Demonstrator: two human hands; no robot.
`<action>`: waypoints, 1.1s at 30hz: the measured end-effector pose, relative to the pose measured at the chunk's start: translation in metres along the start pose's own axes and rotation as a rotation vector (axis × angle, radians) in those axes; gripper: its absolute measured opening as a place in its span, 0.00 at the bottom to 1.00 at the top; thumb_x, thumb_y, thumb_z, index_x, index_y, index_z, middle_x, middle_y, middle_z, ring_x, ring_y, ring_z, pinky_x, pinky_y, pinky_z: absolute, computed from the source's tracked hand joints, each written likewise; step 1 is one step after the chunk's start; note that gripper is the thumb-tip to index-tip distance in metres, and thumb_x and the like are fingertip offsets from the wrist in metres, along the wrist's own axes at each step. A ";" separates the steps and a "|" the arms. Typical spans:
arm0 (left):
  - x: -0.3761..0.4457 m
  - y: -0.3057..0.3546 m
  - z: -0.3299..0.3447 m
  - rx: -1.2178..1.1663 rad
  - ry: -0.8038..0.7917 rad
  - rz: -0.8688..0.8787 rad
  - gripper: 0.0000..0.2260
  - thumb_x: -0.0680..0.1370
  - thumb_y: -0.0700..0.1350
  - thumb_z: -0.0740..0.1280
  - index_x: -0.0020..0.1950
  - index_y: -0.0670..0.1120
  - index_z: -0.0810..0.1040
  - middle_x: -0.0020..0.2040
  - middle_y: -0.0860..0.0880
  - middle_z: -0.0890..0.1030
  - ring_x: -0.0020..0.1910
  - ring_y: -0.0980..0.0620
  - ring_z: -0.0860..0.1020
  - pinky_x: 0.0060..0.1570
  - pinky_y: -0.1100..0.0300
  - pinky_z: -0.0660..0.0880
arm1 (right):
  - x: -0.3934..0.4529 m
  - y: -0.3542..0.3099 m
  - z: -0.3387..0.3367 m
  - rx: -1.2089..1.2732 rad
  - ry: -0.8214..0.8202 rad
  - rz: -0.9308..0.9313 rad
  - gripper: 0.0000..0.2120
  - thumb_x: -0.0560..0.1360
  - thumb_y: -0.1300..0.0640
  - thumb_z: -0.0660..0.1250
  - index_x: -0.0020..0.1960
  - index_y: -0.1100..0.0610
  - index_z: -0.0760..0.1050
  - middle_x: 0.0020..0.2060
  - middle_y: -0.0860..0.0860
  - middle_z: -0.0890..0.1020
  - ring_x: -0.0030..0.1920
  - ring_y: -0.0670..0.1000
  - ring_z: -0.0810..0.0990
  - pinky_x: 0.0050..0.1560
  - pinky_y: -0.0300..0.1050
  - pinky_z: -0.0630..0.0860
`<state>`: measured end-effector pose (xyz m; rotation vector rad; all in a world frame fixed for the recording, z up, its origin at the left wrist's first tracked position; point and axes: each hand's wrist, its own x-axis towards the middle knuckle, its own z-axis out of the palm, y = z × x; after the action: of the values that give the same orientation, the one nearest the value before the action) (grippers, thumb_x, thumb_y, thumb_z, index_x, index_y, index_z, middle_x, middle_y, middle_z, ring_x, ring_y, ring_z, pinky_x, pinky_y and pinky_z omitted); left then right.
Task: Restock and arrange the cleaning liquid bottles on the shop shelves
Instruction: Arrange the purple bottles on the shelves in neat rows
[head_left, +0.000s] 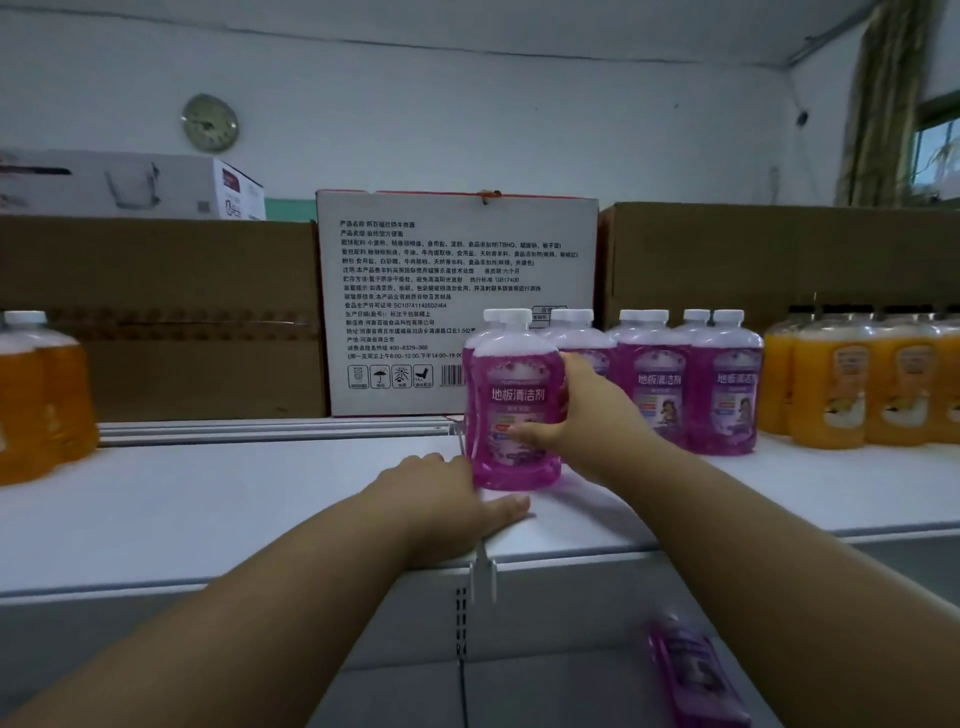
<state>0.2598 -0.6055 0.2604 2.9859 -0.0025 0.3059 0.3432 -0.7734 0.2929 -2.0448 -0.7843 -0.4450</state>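
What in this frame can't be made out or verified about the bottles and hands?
Head view only:
- Purple bottles in the back rows: hidden by the front ones, so no count.
- Front purple bottle: its right side is covered by the right hand.
- Left hand: fingertips hidden at the bottle's base.
- Lower purple bottle: blurred, cut by the bottom edge.
- Orange bottles: cut by the left edge.

White printed carton: stood upright, centre rear.
Brown cartons: flanked the white printed carton on both sides.
Wall clock: hung above-left of it.
Curtain: hung far right of it.
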 end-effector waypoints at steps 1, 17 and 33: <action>0.000 0.000 0.000 0.012 -0.002 -0.009 0.32 0.74 0.75 0.54 0.72 0.59 0.69 0.66 0.46 0.78 0.61 0.45 0.75 0.59 0.51 0.72 | 0.000 -0.002 0.001 -0.024 0.006 -0.001 0.26 0.66 0.51 0.81 0.54 0.42 0.68 0.42 0.38 0.80 0.41 0.34 0.77 0.39 0.31 0.72; -0.037 0.012 -0.005 -0.026 0.434 0.006 0.24 0.75 0.67 0.63 0.64 0.54 0.75 0.61 0.51 0.80 0.59 0.50 0.76 0.54 0.54 0.72 | -0.055 -0.028 -0.006 -0.231 0.213 -0.092 0.28 0.71 0.42 0.74 0.65 0.50 0.67 0.53 0.44 0.72 0.53 0.47 0.75 0.54 0.45 0.76; -0.079 0.133 0.178 -0.297 0.273 0.362 0.15 0.76 0.57 0.63 0.59 0.53 0.78 0.54 0.51 0.80 0.52 0.48 0.77 0.52 0.52 0.73 | -0.226 0.043 -0.085 -0.387 0.271 -0.219 0.21 0.74 0.46 0.68 0.63 0.55 0.74 0.51 0.42 0.72 0.52 0.41 0.74 0.53 0.33 0.72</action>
<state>0.2167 -0.7629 0.0906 2.6119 -0.5154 0.6848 0.2044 -0.9444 0.1847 -2.1900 -0.8035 -1.0440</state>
